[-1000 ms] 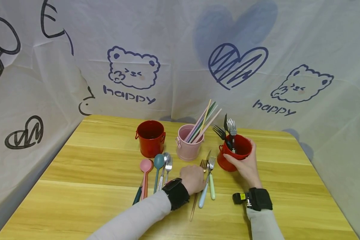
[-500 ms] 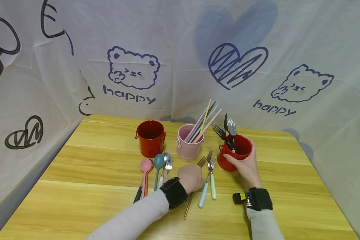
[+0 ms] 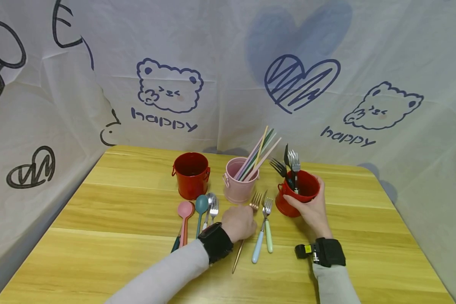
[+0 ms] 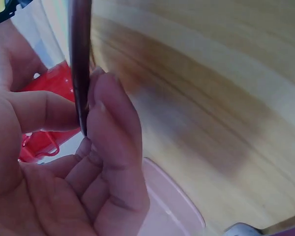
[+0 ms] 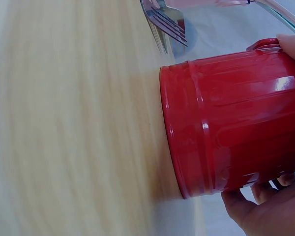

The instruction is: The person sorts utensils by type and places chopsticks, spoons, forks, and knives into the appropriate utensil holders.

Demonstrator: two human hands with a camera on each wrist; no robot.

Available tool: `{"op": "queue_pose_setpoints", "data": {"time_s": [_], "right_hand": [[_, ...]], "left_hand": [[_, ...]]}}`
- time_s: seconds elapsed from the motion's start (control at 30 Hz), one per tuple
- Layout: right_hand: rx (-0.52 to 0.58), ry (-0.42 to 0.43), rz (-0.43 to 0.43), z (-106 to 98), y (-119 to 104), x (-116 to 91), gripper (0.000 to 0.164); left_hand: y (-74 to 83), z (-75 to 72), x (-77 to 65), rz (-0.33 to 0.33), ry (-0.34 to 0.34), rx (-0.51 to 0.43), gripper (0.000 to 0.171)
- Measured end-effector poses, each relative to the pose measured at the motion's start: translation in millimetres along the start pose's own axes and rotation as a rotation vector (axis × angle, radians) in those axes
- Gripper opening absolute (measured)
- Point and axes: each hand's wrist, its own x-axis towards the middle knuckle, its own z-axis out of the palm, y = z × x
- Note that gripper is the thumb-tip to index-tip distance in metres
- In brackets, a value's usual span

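Observation:
My left hand [image 3: 238,223] pinches a copper-coloured fork [image 3: 256,200] by its handle, tines pointing away from me. Its dark handle [image 4: 80,59] runs between thumb and fingers in the left wrist view. Just right of it lie a green-handled fork [image 3: 269,238] and a piece of cutlery with a light blue handle [image 3: 257,249]. My right hand [image 3: 313,211] grips the side of a red bucket [image 3: 286,207], thumb on its near wall. Inside stand a black fork [image 3: 278,167], a silver fork [image 3: 294,160] and another dark piece.
A pink bucket [image 3: 237,192] of straight coloured sticks [image 3: 256,156] stands mid-table, a second red bucket [image 3: 191,181] to its left. In front lie a pink spoon [image 3: 185,209], a teal spoon [image 3: 201,204] and a silver fork [image 3: 214,207]. A white cloth backdrop [image 3: 228,97] hangs behind.
My left hand has shifted a little to the left, bringing the copper-coloured fork along and swinging its handle end leftward. My right hand and the red bucket have stayed put.

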Motion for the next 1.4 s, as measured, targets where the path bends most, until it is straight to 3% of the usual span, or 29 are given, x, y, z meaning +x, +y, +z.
{"op": "queue_pose_setpoints", "data": {"time_s": [0.4, 0.6, 1.07, 1.4], "right_hand": [[0.001, -0.003, 0.004, 0, 0, 0, 0.089], [0.006, -0.002, 0.004, -1, -1, 0, 0.088], [0.001, -0.002, 0.0, -1, -1, -1, 0.088], [0.007, 0.002, -0.01, -1, 0, 0, 0.088]], "left_hand": [[-0.9, -7.9, 1.8, 0.097, 0.064, -0.081, 0.029], [-1.3, -11.5, 2.3, 0.166, 0.115, -0.2, 0.024], [-0.5, -18.4, 4.8, 0.285, 0.318, -0.386, 0.012], [8.4, -31.4, 11.1, 0.36, 0.468, -0.369, 0.009]]}}
